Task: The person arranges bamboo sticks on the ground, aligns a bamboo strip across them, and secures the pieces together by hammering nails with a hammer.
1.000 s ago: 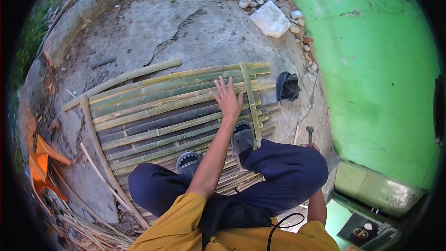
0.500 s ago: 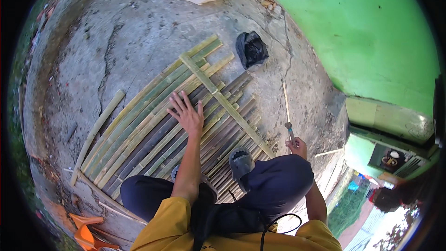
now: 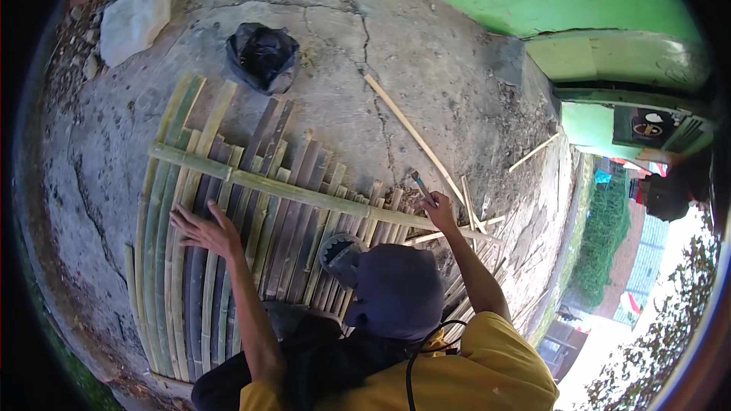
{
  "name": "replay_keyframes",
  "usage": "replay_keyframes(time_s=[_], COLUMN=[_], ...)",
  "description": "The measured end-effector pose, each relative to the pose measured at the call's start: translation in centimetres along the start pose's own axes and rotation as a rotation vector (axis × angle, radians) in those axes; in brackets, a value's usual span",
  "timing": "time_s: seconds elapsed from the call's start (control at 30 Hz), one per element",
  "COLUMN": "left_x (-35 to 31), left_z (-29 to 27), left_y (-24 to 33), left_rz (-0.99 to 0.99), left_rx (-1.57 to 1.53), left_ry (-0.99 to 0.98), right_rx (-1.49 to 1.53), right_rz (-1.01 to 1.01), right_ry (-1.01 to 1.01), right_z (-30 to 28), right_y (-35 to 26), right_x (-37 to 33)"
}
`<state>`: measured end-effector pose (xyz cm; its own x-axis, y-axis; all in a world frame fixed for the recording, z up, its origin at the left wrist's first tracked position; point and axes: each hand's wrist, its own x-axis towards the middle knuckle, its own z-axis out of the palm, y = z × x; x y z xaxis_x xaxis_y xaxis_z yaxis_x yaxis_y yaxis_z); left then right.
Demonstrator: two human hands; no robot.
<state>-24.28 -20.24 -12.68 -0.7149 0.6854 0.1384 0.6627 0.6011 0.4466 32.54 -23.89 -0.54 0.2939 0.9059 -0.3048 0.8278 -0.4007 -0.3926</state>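
Left hand (image 3: 204,230) flat on bamboo slats (image 3: 228,259).

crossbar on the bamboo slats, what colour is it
Pale yellowish green, seen in the head view: crossbar.

**Cracked concrete ground, spread with bamboo**

The grey concrete ground (image 3: 457,68) is rough and split by long cracks. A mat of bamboo slats (image 3: 228,259) lies flat on it, side by side, with one bamboo crosspiece (image 3: 304,192) laid across them. A black plastic bag (image 3: 263,55) sits just beyond the mat's far edge. A pale flat stone (image 3: 135,19) rests near the far left rim. A thin loose bamboo strip (image 3: 411,133) lies slantwise on bare concrete to the right.
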Motion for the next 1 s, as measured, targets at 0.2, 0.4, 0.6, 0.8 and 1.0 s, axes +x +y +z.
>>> replay_keyframes(time_s=[0.2, 0.4, 0.6, 0.8, 1.0], left_x=[1.1, -3.2, -4.0, -4.5, -4.3], left_z=[-2.1, 1.3, 1.8, 1.7, 1.4], left_y=[13.4, 13.7, 13.4, 13.6, 13.8], left_rz=[0.467, 0.811, 0.860, 0.872, 0.802], left_rx=[-0.211, 0.033, -0.061, -0.034, -0.030], left_ry=[-0.165, -0.458, -0.481, -0.482, -0.520], right_rx=[0.017, 0.061, 0.079, 0.182, 0.089], right_rz=[0.117, 0.144, 0.148, 0.167, 0.093], right_ry=[0.175, 0.135, 0.032, 0.061, 0.132], right_z=[-3.4, -1.2, 3.0, 4.4, 6.8], right_y=[3.9, 2.2, 5.9, 6.7, 9.0], right_x=[2.1, 1.2, -4.1, -5.0, -4.7])
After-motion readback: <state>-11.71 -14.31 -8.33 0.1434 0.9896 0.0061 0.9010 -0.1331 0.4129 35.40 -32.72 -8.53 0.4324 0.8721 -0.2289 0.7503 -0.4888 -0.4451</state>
